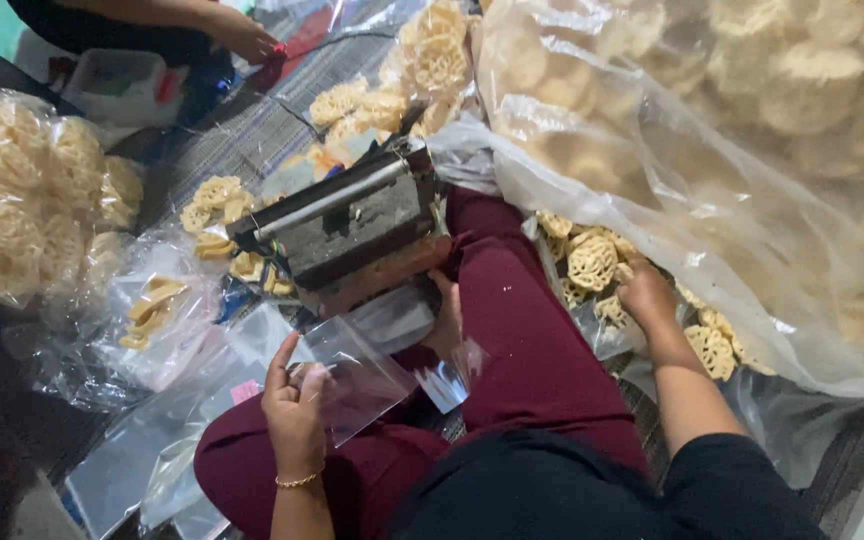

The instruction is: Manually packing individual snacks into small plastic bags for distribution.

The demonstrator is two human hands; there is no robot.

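Meanwhile left hand (295, 415) pinches a clear bag (357, 375) in closed grip; right hand (645, 292) clutches lattice crackers (594, 262).

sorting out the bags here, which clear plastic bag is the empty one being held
The small flat bag in the left hand over the lap; it holds no crackers, unlike the big bag on the right and the sealed bag on the left.

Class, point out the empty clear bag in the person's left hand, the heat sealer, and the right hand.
empty clear bag (357, 385), head view, flat middle of the plastic
heat sealer (347, 220), head view, its dark top
right hand (644, 292), head view, back of the hand
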